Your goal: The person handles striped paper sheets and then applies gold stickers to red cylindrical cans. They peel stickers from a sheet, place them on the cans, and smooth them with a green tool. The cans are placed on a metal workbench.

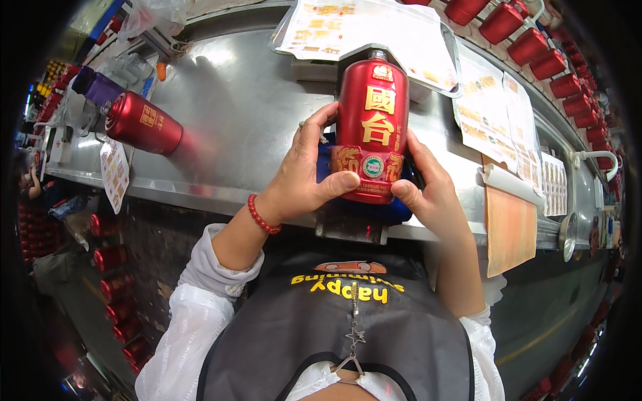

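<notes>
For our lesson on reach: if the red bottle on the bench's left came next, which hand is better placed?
Probably the left hand: it is on the left side of the held bottle, nearer that red bottle. The right hand is on the opposite side, farther away. Both are occupied, though.

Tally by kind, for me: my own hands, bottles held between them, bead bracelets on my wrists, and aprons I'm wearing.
Hands: 2, the left hand and the right hand
Held bottles: 1, the red bottle between them
Bead bracelets: 1, the red bracelet on the left wrist
Aprons: 1, the dark apron
Total: 5
</notes>
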A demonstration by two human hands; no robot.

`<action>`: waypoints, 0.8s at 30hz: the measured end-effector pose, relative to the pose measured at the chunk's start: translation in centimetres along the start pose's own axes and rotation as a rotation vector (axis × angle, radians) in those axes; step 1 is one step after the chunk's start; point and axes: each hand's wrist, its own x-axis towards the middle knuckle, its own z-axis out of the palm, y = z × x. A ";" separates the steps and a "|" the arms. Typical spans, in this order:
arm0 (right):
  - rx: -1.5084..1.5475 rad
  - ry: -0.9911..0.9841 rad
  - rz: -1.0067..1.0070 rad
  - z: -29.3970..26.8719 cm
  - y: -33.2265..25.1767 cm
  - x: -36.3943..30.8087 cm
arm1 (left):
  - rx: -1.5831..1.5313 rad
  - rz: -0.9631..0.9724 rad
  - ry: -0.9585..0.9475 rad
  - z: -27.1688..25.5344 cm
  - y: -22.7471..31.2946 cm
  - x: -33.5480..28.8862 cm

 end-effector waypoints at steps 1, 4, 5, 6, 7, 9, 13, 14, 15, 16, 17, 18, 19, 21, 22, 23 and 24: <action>0.013 0.009 0.007 0.0 0.1 -0.1 | 0.006 -0.001 -0.005 -0.1 0.0 -0.1; 0.020 0.058 0.002 0.0 0.0 -0.2 | 0.187 0.140 -0.080 -1.0 -0.3 -1.2; 0.004 0.082 -0.009 0.0 -0.3 -0.5 | 0.403 0.202 -0.078 -0.9 -0.7 -1.7; -0.013 0.107 -0.021 0.1 -0.5 -0.7 | 0.432 0.196 -0.046 -0.8 -1.0 -2.0; -0.086 0.117 -0.067 0.2 -0.8 -0.9 | 0.462 0.189 -0.014 -0.8 -1.2 -2.2; -0.244 0.140 -0.149 0.3 -1.3 -1.7 | 0.599 0.357 0.126 -0.9 0.5 -1.7; -0.402 0.187 -0.373 0.9 -0.9 -2.5 | 0.793 0.675 0.300 0.5 1.7 -1.9; -0.376 0.199 -0.361 1.2 -1.0 -2.6 | 0.774 0.664 0.282 1.2 2.1 -2.3; -0.381 0.199 -0.368 1.4 -0.8 -2.7 | 0.755 0.653 0.264 1.7 2.4 -2.6; -0.386 0.199 -0.376 1.6 -0.6 -2.7 | 0.766 0.629 0.265 1.9 2.2 -2.6; -0.393 0.199 -0.383 1.6 -0.5 -2.7 | 0.775 0.605 0.268 2.1 1.9 -2.6; -0.414 0.166 -0.374 1.5 -0.4 -2.8 | 0.728 0.530 0.284 2.3 1.7 -2.9; -0.416 0.162 -0.369 1.4 -0.3 -2.9 | 0.681 0.454 0.300 2.5 1.5 -3.4; -0.413 0.157 -0.362 1.6 -0.3 -2.9 | 0.633 0.322 0.307 2.6 1.3 -4.3; -0.416 0.159 -0.356 1.6 -0.3 -2.9 | 0.629 0.265 0.299 2.6 1.1 -4.6; -0.420 0.160 -0.352 1.7 -0.4 -2.9 | 0.623 0.208 0.292 2.5 0.9 -4.9; -0.424 0.161 -0.347 1.7 -0.4 -2.9 | 0.656 0.165 0.222 2.2 0.7 -5.1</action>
